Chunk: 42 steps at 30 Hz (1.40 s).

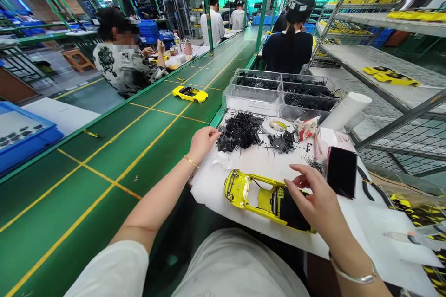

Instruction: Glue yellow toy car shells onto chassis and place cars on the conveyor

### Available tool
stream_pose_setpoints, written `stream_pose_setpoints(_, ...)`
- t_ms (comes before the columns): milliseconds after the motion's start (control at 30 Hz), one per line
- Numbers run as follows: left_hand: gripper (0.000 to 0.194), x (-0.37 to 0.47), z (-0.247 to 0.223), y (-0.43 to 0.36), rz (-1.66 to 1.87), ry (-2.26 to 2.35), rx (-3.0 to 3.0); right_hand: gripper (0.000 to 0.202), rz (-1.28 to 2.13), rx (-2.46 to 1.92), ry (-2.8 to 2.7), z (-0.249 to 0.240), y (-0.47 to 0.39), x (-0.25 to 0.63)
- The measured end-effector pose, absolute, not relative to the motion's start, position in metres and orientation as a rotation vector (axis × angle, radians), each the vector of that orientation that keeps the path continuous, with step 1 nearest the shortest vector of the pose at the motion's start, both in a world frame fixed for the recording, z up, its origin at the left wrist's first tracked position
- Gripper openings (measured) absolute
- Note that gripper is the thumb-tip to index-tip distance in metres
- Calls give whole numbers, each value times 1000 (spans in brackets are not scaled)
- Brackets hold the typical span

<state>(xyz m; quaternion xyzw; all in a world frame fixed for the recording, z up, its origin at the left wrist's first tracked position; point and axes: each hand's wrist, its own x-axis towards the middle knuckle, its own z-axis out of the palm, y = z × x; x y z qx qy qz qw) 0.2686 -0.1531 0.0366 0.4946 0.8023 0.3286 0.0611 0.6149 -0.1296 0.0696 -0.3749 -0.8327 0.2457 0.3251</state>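
Pinches left hand (205, 143) beside black parts (244, 129), perhaps on one. Spreads right hand (315, 195) over yellow shell (265, 198). Risks dragging tangled extras.

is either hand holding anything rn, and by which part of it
Left hand, pinched beside the black parts: can't tell. Right hand, open over the yellow model-car body: nothing visibly held.

Right hand (315, 195) obscures part of the yellow car body (265, 198). Whether the left hand (204, 143) pinches anything cannot be determined. Left edge truncates the blue tray (35, 146).
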Motion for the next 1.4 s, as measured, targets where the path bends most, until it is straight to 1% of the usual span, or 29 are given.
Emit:
stream_pose_setpoints(167, 32, 268, 10, -145, 893, 2399, 1302, 29, 609, -912, -2211, 64, -143, 611)
stream_pose_setpoints(267, 27, 266, -4, -144, 970, 2313, 1270, 29, 633, -944, -2213, 59, -154, 622)
stream_pose_setpoints(367, 26, 262, -4, -146, 1128, 2213, 1252, 28, 669, -991, -2196, 55, -162, 632)
stream_pose_setpoints(467, 20, 260, 11, -149, 1333, 2100, 1248, 27, 706, -1010, -2175, 52, -164, 635)
stream_pose_setpoints(567, 14, 268, 40, -159, 1527, 1982, 1283, 28, 780, -1010, -2138, 53, -161, 631)
stream_pose_setpoints(633, 16, 282, 62, -169, 1638, 1808, 1363, 27, 838, -980, -2081, 57, -158, 625)
stream_pose_setpoints(700, 18, 305, 80, -181, 1677, 1486, 1496, 23, 947, -923, -2015, 63, -158, 618)
stream_pose_setpoints(800, 17, 348, 89, -197, 1509, 1121, 1647, 25, 1302, -826, -1903, 72, -163, 606)
stream_pose_setpoints(867, 14, 374, 86, -203, 1385, 1067, 1719, 30, 1550, -792, -1831, 74, -168, 599)
stream_pose_setpoints(900, 13, 385, 82, -206, 1354, 1091, 1766, 32, 1621, -798, -1807, 74, -170, 597)
stream_pose_setpoints(967, 19, 400, 77, -208, 1371, 1192, 1938, 35, 1631, -875, -1791, 72, -173, 597)
stream_pose_setpoints(1033, 36, 408, 73, -211, 1382, 1213, 2275, 32, 1534, -977, -1803, 69, -175, 600)
stream_pose_setpoints(1100, 50, 412, 71, -215, 1208, 1115, 2663, 29, 1462, -1011, -1837, 67, -175, 606)
stream_pose_setpoints(1167, 54, 414, 68, -219, 925, 1034, 2924, 31, 1448, -991, -1842, 66, -175, 611)
stream_pose_setpoints(1200, 54, 415, 67, -221, 817, 1044, 3004, 34, 1464, -981, -1826, 65, -174, 613)
stream_pose_setpoints(1267, 49, 415, 62, -225, 737, 1112, 3132, 41, 1552, -975, -1762, 64, -174, 615)
stream_pose_setpoints(1400, 36, 408, 58, -231, 859, 1085, 3249, 50, 1868, -925, -1563, 62, -174, 617)
